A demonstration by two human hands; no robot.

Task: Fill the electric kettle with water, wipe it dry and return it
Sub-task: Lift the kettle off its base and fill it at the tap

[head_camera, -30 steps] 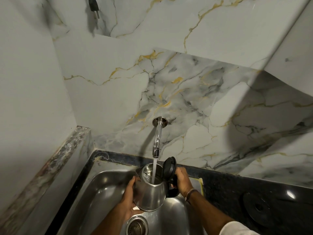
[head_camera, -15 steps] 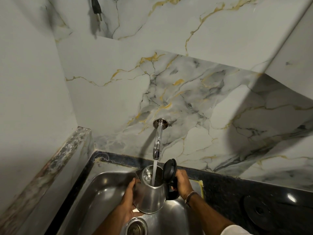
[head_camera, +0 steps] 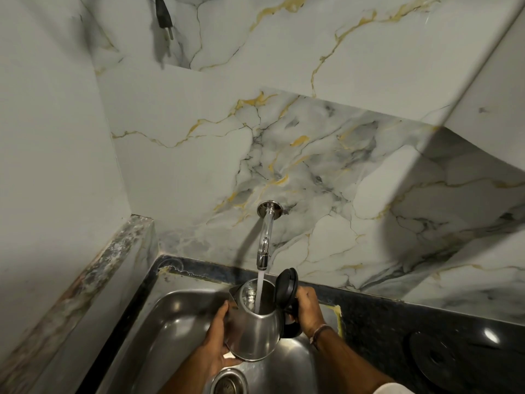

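Note:
A steel electric kettle (head_camera: 257,331) is held upright over the steel sink (head_camera: 176,317), its black lid (head_camera: 286,285) flipped open. Water streams from the chrome wall tap (head_camera: 265,237) straight into the kettle's mouth. My left hand (head_camera: 217,339) cups the kettle's left side and bottom. My right hand (head_camera: 308,311) grips the black handle on the right. The kettle's round black base (head_camera: 437,356) sits on the dark counter at the lower right.
The sink drain (head_camera: 228,383) lies just below the kettle. A black plug (head_camera: 163,14) hangs on the marble wall at the top left. A stone ledge (head_camera: 93,280) borders the sink's left side. Dark counter (head_camera: 377,322) runs to the right.
The kettle and both hands keep the same hold under the running water; the view has shifted only slightly.

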